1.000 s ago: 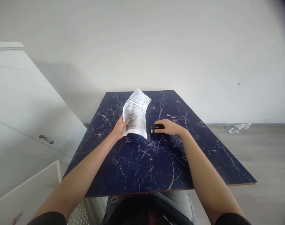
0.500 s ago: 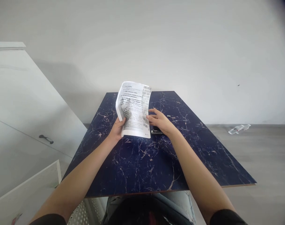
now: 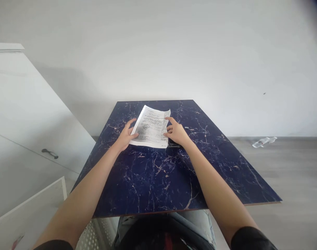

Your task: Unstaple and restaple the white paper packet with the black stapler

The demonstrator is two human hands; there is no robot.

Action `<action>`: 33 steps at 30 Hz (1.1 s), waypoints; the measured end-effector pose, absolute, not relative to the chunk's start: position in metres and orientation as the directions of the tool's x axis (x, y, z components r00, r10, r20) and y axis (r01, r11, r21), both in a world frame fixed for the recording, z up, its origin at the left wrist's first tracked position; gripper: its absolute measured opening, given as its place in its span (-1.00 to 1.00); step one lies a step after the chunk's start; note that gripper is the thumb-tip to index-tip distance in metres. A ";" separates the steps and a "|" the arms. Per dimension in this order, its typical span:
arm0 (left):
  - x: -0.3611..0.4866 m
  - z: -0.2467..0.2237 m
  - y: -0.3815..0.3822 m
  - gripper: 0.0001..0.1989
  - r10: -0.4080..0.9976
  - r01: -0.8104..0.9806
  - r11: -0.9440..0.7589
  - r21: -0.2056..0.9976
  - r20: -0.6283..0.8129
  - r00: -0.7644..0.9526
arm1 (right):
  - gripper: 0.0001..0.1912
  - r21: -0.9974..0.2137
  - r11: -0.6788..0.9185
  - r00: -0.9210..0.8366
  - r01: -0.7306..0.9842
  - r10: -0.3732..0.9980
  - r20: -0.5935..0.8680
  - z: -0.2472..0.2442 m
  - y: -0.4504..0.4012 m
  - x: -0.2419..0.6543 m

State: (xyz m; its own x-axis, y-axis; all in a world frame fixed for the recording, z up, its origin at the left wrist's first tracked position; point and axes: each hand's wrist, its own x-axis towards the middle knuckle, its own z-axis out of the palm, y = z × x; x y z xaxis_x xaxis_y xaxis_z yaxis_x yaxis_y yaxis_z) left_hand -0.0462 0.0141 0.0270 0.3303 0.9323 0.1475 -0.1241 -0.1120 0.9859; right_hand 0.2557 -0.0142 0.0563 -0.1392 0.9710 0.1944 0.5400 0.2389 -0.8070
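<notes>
Over blue surface (image 3: 153,184), toward far edge: printed papers (image 3: 152,127). Left hand (image 3: 124,138) grasps left side, thumb on top; right hand (image 3: 177,133) touches right edge, pinching or not cannot tell. Step seems steadying papers; next move calls for even pressure. Black tool (image 3: 175,145) crowds right; broad room toward near edge.

Worn items: black top (image 3: 145,236), pale blue jeans (image 3: 205,224).
Sleeves (image 3: 252,239) are black, with plain hems; forearms (image 3: 213,185) below are bare. The top's front carries a dark red patch (image 3: 168,240); the denim looks faded.
</notes>
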 end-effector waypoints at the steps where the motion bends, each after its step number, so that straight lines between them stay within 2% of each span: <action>1: -0.047 0.027 0.014 -0.20 0.926 -0.072 -0.144 0.987 0.160 0.343 | -0.34 -0.794 0.254 -0.181 0.552 0.966 0.183 0.055 -0.011 0.255; 3: -0.050 0.027 0.014 -0.39 0.918 0.024 -0.158 0.987 0.138 0.373 | -0.66 -0.775 0.265 -0.249 0.574 0.958 0.143 0.053 -0.005 0.254; 5: -0.052 0.025 0.015 -0.42 0.910 0.100 -0.122 0.987 0.071 0.409 | -0.88 -0.733 0.282 -0.295 0.619 0.948 0.116 0.053 -0.001 0.255; 6: -0.054 0.024 0.016 -0.41 0.905 0.131 -0.108 0.985 0.042 0.423 | -0.92 -0.705 0.296 -0.315 0.644 0.943 0.108 0.054 0.000 0.255; 11: -0.054 0.017 0.018 -0.34 0.899 0.243 -0.144 0.959 0.025 0.438 | -0.74 -0.588 0.308 -0.369 0.748 0.929 0.018 0.061 -0.002 0.258; 15: -0.053 0.015 0.018 -0.35 0.896 0.283 -0.191 0.940 0.049 0.441 | -0.62 -0.565 0.296 -0.393 0.770 0.918 -0.055 0.059 0.000 0.260; 21: -0.052 0.013 0.018 -0.36 0.891 0.307 -0.239 0.921 0.083 0.446 | -0.49 -0.549 0.288 -0.395 0.784 0.915 -0.084 0.051 0.004 0.267; 27: -0.048 0.015 0.015 -0.35 0.890 0.333 -0.274 0.902 0.106 0.443 | -0.48 -0.552 0.283 -0.358 0.784 0.933 -0.032 0.049 0.000 0.272; 33: -0.044 0.019 0.012 -0.39 0.882 0.378 -0.323 0.868 0.132 0.451 | -0.44 -0.463 0.169 -0.159 0.870 0.985 0.060 0.047 -0.015 0.281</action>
